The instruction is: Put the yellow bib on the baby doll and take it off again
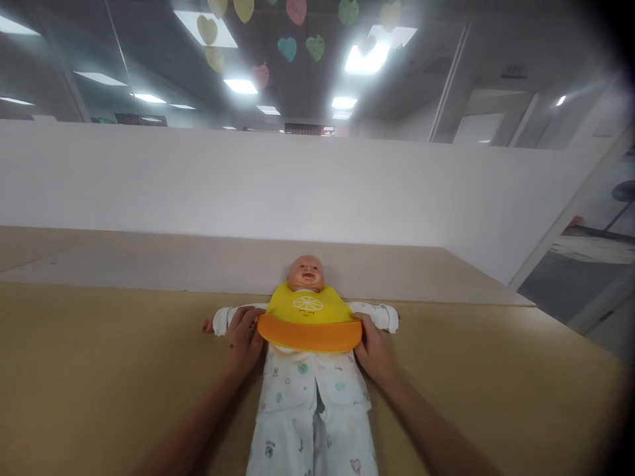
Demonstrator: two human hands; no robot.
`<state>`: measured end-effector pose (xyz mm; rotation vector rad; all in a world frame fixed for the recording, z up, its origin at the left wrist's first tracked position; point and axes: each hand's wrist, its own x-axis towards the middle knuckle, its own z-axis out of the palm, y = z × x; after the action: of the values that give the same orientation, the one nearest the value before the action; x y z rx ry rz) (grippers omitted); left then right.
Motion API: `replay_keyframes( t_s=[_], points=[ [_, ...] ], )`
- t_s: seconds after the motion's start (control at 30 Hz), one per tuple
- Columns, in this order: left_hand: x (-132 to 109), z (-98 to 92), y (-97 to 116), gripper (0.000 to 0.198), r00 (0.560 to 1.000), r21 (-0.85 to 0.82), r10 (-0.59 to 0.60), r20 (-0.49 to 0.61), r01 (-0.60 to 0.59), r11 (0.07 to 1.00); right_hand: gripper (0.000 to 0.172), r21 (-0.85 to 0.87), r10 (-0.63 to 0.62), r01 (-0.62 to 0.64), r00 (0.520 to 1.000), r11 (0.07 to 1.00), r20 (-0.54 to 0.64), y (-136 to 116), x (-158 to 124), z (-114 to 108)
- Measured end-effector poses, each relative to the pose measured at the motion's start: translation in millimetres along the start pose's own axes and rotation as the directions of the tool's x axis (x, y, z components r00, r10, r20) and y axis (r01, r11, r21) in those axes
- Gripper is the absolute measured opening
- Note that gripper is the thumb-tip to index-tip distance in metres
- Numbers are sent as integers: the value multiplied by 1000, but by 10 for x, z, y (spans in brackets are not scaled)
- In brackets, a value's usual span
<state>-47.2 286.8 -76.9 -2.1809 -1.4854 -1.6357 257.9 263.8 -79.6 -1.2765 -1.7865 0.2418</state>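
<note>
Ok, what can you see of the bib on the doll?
The bib is yellow with a white citrus-slice print and an orange scoop pocket along its lower edge, rubbery-looking. It lies on the doll, over the chest, top under the chin. The left hand and right hand touch the pocket's two ends.

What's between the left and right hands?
In the head view, the doll lies between the left hand and right hand, its chest covered by a yellow bib with an orange lip; both hands touch its edges.

Tan wooden table (99, 370); baby doll (308, 387) lying face-up on it, arms spread.
</note>
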Motion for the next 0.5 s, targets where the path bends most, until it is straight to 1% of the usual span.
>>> replay_keyframes(
  t_s=[0.07,0.13,0.2,0.27,0.33,0.4,0.43,0.5],
  points=[
    [-2,-1,3,26,1000,24,-6,25,5,1000,35,-20,19,-19,1000,1000,-11,38,-1,7],
    [-1,1,1,28,999,28,-32,32,31,999,35,5,50,-50,998,999,-33,106,3,34],
    [7,3,-21,29,996,25,-93,-14,94,995,36,67,91,-86,994,994,-68,179,14,62],
    [22,1,-63,28,979,26,-184,-85,187,982,35,133,136,-122,986,984,-98,234,27,72],
    [41,-6,-113,24,956,23,-254,-145,260,965,27,172,175,-155,979,973,-106,259,40,61],
    [59,-15,-146,18,941,27,-291,-171,300,954,18,178,202,-180,973,967,-112,259,50,39],
    [65,-21,-149,15,937,26,-308,-167,316,948,17,166,209,-188,971,968,-118,251,54,30],
    [68,-36,-127,16,935,22,-337,-112,342,940,17,115,218,-204,969,972,-119,231,61,21]
  ],
)
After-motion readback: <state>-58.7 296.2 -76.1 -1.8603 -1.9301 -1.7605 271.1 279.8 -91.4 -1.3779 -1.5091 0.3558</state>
